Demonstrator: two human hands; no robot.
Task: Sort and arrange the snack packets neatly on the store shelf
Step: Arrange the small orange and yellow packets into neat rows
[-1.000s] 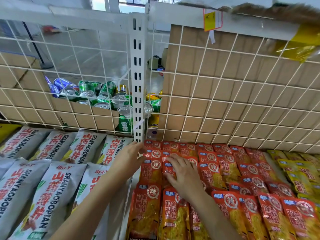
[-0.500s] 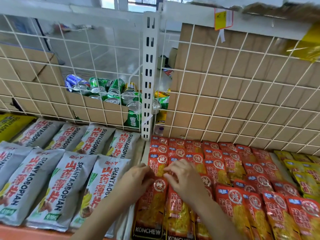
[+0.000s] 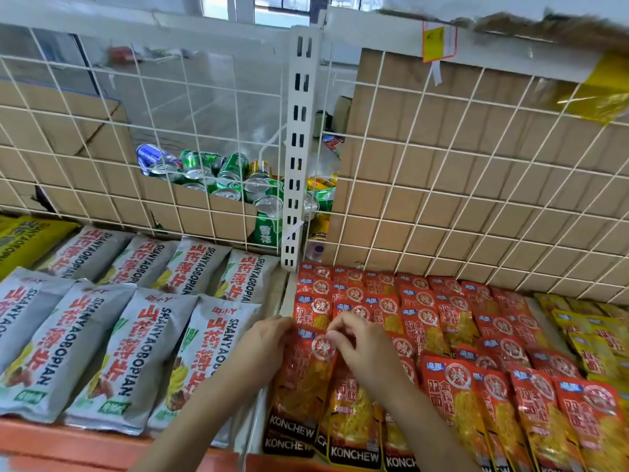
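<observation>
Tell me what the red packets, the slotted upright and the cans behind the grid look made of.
Red packets: thin plastic film, glossy; glare streaks and crinkles show it.
Slotted upright: probably steel, painted white; the rows of punched slots suggest sheet metal.
Cans: likely aluminium, with printed sides and bare silvery tops.

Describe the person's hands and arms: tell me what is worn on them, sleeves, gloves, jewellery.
Nothing worn shows. The left hand and right hand are bare: no gloves, no rings visible. The left forearm and right forearm are uncovered down to the picture's bottom edge, with no sleeve, watch or bracelet in view.
</observation>
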